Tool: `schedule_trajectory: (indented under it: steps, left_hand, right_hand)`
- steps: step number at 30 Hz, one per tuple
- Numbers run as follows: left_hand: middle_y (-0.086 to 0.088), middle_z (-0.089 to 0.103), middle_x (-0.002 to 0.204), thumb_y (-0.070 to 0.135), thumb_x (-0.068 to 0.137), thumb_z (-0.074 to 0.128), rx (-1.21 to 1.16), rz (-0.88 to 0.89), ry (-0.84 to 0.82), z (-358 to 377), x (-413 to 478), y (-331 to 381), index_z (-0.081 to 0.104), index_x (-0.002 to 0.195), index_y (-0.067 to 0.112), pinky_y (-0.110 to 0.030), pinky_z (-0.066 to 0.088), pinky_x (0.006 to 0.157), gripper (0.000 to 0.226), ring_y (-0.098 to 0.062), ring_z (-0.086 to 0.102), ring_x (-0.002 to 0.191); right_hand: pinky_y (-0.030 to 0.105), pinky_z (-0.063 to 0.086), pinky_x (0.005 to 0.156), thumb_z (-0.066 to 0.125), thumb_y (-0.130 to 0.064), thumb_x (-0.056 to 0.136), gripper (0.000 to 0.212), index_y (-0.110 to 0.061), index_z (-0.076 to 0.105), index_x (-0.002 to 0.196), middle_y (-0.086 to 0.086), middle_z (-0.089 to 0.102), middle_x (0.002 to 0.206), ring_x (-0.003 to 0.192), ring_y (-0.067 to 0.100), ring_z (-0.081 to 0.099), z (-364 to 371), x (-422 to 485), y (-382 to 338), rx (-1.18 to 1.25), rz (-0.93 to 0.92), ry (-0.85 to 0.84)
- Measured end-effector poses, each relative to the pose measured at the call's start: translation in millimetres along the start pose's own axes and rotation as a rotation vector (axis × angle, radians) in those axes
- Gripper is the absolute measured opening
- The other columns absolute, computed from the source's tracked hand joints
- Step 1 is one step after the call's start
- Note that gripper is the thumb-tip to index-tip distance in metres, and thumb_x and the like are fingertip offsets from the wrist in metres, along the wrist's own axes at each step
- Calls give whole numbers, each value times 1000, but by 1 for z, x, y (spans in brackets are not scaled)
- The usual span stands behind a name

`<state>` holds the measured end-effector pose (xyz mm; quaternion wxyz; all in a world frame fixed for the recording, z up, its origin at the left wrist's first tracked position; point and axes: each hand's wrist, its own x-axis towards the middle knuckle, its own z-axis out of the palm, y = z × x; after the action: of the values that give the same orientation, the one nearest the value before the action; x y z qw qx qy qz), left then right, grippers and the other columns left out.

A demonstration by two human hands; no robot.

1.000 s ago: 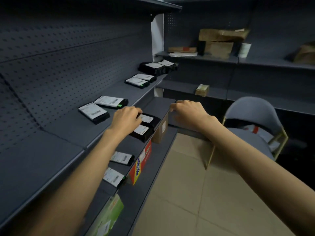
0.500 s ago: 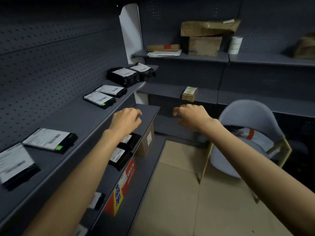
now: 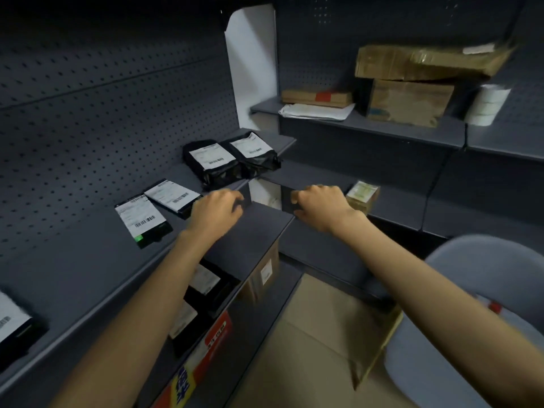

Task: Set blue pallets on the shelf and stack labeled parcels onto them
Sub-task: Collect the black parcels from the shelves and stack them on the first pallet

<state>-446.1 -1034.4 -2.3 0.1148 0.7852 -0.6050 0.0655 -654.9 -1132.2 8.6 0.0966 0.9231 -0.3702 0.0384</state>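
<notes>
Black parcels with white labels lie on the dark upper shelf [image 3: 88,260]: two flat ones [image 3: 144,220] [image 3: 173,197] side by side, and two bulkier bags [image 3: 212,161] [image 3: 254,151] at the far end. Another labeled parcel [image 3: 11,322] shows at the lower left edge. More parcels [image 3: 206,281] sit on the lower shelf, partly hidden by my left forearm. My left hand [image 3: 217,213] hovers at the upper shelf's front edge, fingers loosely curled, holding nothing. My right hand [image 3: 321,207] hovers level with it over the aisle corner, also holding nothing. No blue pallet is in view.
A small tan box [image 3: 363,195] stands on the back shelf just beyond my right hand. Cardboard boxes [image 3: 409,101], papers and a white roll [image 3: 488,106] fill the top back shelf. A grey chair [image 3: 482,290] stands at right. A red-yellow box [image 3: 203,357] and a carton [image 3: 265,272] sit low.
Both hands have risen from the lower-shelf parcels to the upper shelf's front edge, toward its far end. The left hand no longer rests on a parcel. The view has turned right.
</notes>
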Motion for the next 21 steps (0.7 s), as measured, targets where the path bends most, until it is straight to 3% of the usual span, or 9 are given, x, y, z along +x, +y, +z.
schedule_trajectory:
  steps: [5,14,16,18,21]
  left_hand:
    - [-4,63,127,27,96,53,23,-81,76,12,68,-39,61,131,22,-40,51,81,36,-28,60,113]
    - [-10,55,136,34,96,53,-44,-238,90,49,182,-59,53,136,10,-46,50,84,47,-31,51,122]
    - [-12,54,134,37,96,51,-40,-274,98,58,197,-60,53,133,7,-46,50,86,47,-32,50,121]
    - [-13,51,136,46,96,48,9,-348,59,63,213,-59,50,133,5,-47,48,92,55,-33,45,125]
    - [-16,38,148,62,94,37,101,-494,-87,72,229,-54,36,145,3,-55,28,112,78,-39,33,136]
  right_hand:
    - [35,43,86,50,-28,95,29,-17,60,120,10,64,120,113,30,60,9,95,7,17,11,40]
    - [40,45,83,45,-17,97,33,-13,52,129,10,57,125,116,33,55,41,234,2,123,17,12]
    - [46,45,89,45,-23,99,38,-11,44,135,11,48,135,125,36,45,55,254,0,194,42,-45]
    - [54,42,98,44,-42,100,58,-9,32,145,13,29,151,135,41,31,67,274,-3,260,127,-128]
    - [59,37,103,40,-68,91,90,-7,17,153,15,11,159,141,45,20,82,296,-4,352,206,-219]
